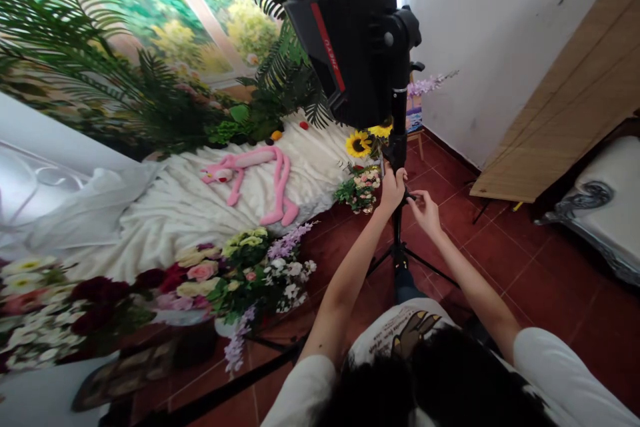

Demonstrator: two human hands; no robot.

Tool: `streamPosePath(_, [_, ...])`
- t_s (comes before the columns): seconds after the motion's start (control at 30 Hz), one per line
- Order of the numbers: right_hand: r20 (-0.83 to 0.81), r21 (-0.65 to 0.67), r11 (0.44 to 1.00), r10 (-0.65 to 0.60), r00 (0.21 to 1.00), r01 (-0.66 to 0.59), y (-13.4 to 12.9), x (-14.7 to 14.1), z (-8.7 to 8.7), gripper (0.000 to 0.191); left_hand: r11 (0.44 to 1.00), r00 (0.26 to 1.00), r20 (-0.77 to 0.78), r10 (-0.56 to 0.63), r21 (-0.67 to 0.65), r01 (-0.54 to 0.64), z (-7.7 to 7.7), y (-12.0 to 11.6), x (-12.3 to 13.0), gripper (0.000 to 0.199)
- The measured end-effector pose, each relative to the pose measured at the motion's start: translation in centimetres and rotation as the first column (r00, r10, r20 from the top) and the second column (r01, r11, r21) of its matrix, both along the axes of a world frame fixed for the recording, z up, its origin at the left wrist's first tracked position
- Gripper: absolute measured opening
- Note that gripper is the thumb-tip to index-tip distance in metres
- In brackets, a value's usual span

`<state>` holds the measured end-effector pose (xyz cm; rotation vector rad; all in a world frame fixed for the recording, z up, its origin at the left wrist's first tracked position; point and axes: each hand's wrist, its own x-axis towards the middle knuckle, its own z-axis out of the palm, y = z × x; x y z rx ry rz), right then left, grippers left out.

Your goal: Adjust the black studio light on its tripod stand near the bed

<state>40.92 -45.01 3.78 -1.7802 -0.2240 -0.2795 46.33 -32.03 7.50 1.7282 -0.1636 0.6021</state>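
Note:
A large black studio light [345,40] with a red stripe is mounted on top of a black stand [399,110]. My left hand [393,188] is wrapped round the stand's pole below the light. Just to the right and slightly lower, my right hand [424,209] pinches a small dark knob [409,196] on the pole between thumb and fingers. Below my hands the stand's legs spread over the red tiled floor.
A pink plush toy [257,160] lies on white draped cloth [175,187]. Flower bunches [280,273] stand at the lower left, with sunflowers [359,144] behind the stand. A wooden panel [555,100] and a white-and-silver seat [615,200] are at the right.

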Motion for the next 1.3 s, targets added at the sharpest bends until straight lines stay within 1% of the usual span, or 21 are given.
streamPosePath(0.13, [-0.007,0.001,1.000,-0.029,1.000,0.029,0.0,0.0,0.4,0.022,1.000,1.000,0.004,-0.007,0.002,0.007,0.8,0.0,0.1,0.056])
streamPosePath(0.27, [-0.042,0.004,0.999,-0.054,0.998,0.055,0.2,0.1,0.3,0.022,1.000,1.000,0.003,-0.006,0.016,0.006,1.0,0.1,0.2,0.058])
streamPosePath(0.33, [-0.103,0.078,0.995,-0.058,0.993,0.066,0.7,0.4,0.2,0.021,0.999,1.000,-0.001,-0.010,0.032,0.010,0.9,0.2,0.3,0.060])
streamPosePath(0.4, [-0.226,0.224,0.971,-0.038,0.973,0.089,1.1,0.8,0.3,0.019,0.999,1.000,0.001,-0.017,0.048,0.017,0.9,0.3,0.3,0.061])
streamPosePath(0.47, [-0.397,0.413,0.902,0.055,0.916,0.125,1.4,1.5,0.5,0.016,0.998,1.000,0.002,-0.018,0.057,0.018,0.9,0.4,0.3,0.062])
streamPosePath(0.5, [-0.482,0.506,0.849,0.136,0.865,0.149,1.3,1.8,0.7,0.014,0.998,1.000,0.003,-0.015,0.060,0.015,1.0,0.4,0.3,0.062])
streamPosePath(0.57, [-0.594,0.674,0.711,0.362,0.718,0.199,0.9,2.4,1.2,0.012,0.998,1.000,0.005,-0.012,0.058,0.012,1.0,0.4,0.3,0.062])
streamPosePath(0.63, [-0.596,0.789,0.550,0.579,0.557,0.272,0.3,2.7,1.7,0.016,0.999,1.000,0.006,-0.018,0.046,0.018,1.0,0.4,0.4,0.061])
streamPosePath(0.67, [-0.572,0.820,0.481,0.651,0.499,0.311,0.1,2.8,1.9,0.017,0.999,1.000,0.004,-0.024,0.037,0.024,1.0,0.3,0.4,0.061])
streamPosePath(0.7, [-0.548,0.836,0.429,0.693,0.468,0.342,0.0,2.7,2.1,0.017,0.999,1.000,0.001,-0.030,0.029,0.030,0.9,0.4,0.4,0.061])
streamPosePath(0.73, [-0.536,0.841,0.402,0.703,0.466,0.361,-0.1,2.6,2.2,0.016,0.999,0.999,-0.003,-0.036,0.024,0.037,0.9,0.4,0.5,0.061])
streamPosePath(0.77, [-0.542,0.839,0.404,0.684,0.489,0.364,0.0,2.3,2.2,0.015,0.999,0.999,-0.006,-0.042,0.022,0.042,0.8,0.5,0.5,0.061])
streamPosePath(0.8, [-0.558,0.830,0.434,0.637,0.532,0.350,0.1,2.0,2.2,0.014,0.999,0.999,-0.008,-0.047,0.021,0.048,0.8,0.5,0.5,0.061])
streamPosePath(0.83, [-0.574,0.813,0.486,0.572,0.586,0.321,0.2,1.7,2.1,0.012,0.998,0.998,-0.010,-0.055,0.022,0.055,0.8,0.6,0.5,0.060])
streamPosePath(0.9, [-0.573,0.748,0.622,0.428,0.699,0.232,0.6,1.1,1.8,0.008,0.997,0.997,-0.012,-0.070,0.029,0.071,1.0,0.8,0.4,0.060])
streamPosePath(0.97, [-0.520,0.656,0.743,0.318,0.793,0.133,0.7,0.5,1.2,0.017,0.996,0.997,-0.010,-0.077,0.042,0.078,1.3,0.9,0.2,0.060])
streamPosePath(1.03, [-0.449,0.559,0.826,0.232,0.863,0.069,0.7,0.1,0.6,0.029,0.996,0.997,0.000,-0.073,0.050,0.073,1.6,0.8,0.0,0.060])
streamPosePath(1.13, [-0.346,0.405,0.914,0.119,0.931,0.033,0.2,-0.3,-0.2,0.039,0.996,0.996,0.020,-0.085,0.031,0.085,1.6,0.6,-0.6,0.061])
streamPosePath(1.2, [-0.264,0.265,0.964,0.062,0.962,0.011,-0.2,-0.4,-0.6,0.041,0.995,0.995,0.011,-0.101,0.013,0.101,1.3,0.5,-1.1,0.062])
streamPosePath(1.27, [-0.157,0.084,0.996,0.009,0.988,0.004,-0.6,-0.6,-0.7,0.040,0.995,0.996,-0.006,-0.094,0.011,0.094,0.7,0.5,-1.7,0.061])
streamPosePath(1.3, [-0.105,-0.007,1.000,-0.015,0.994,0.015,-0.7,-0.7,-0.6,0.039,0.997,0.997,-0.011,-0.080,0.014,0.080,0.4,0.6,-2.0,0.062])
